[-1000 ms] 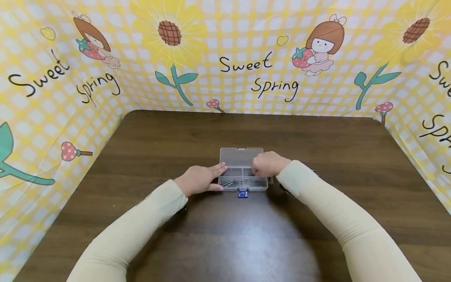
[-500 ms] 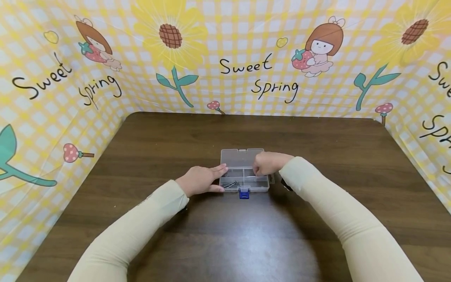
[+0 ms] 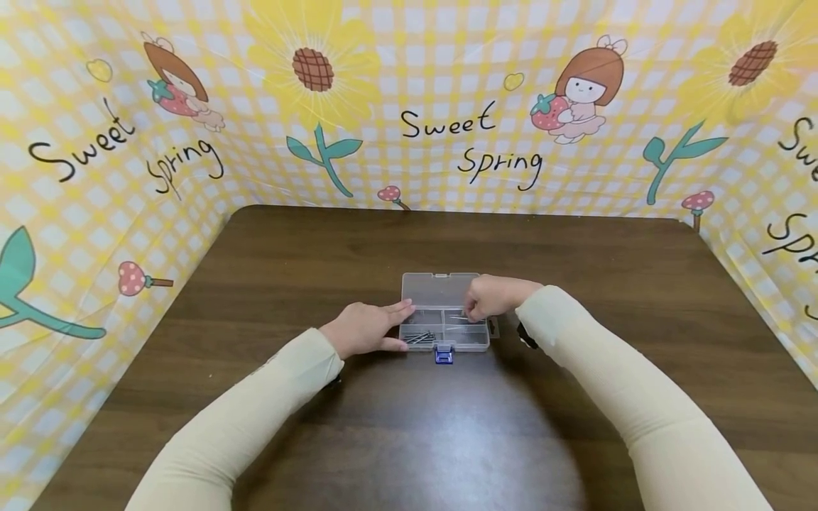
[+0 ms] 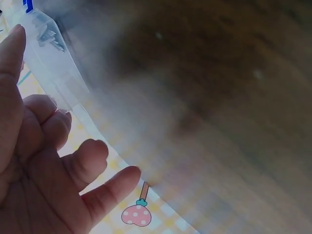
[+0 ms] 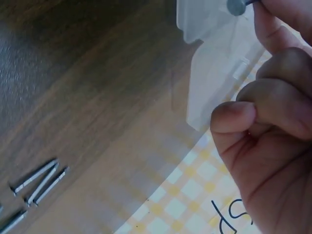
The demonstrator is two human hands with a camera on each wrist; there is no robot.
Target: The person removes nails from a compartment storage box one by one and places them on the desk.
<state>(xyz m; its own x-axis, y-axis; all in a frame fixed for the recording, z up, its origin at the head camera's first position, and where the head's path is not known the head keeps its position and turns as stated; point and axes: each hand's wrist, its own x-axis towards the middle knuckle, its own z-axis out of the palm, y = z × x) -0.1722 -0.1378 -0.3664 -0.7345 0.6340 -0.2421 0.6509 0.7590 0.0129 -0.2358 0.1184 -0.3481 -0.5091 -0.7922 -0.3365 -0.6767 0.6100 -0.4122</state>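
Note:
A clear plastic compartment box [image 3: 469, 338] stands with its lid [image 3: 431, 289] raised at the back and a blue latch [image 3: 444, 355] in front. Several nails [image 3: 420, 338] lie in its front left compartment. My left hand [image 3: 366, 328] rests against the box's left side, thumb and fingers spread. Above the back right compartment, my right hand [image 3: 495, 294] has curled fingers. In the right wrist view it pinches a nail [image 5: 237, 7] by thumb and fingertip; only the round head and a little shank show.
Several loose nails [image 5: 41, 183] lie on the dark wooden table [image 3: 409, 419], seen in the right wrist view; the right arm covers that area in the head view. A patterned cloth [image 3: 383, 92] walls the table's back and sides.
My right hand has moved slightly to the right over the back right compartment, showing more of it. The left hand stays at the box's side. The head view has tilted a little.

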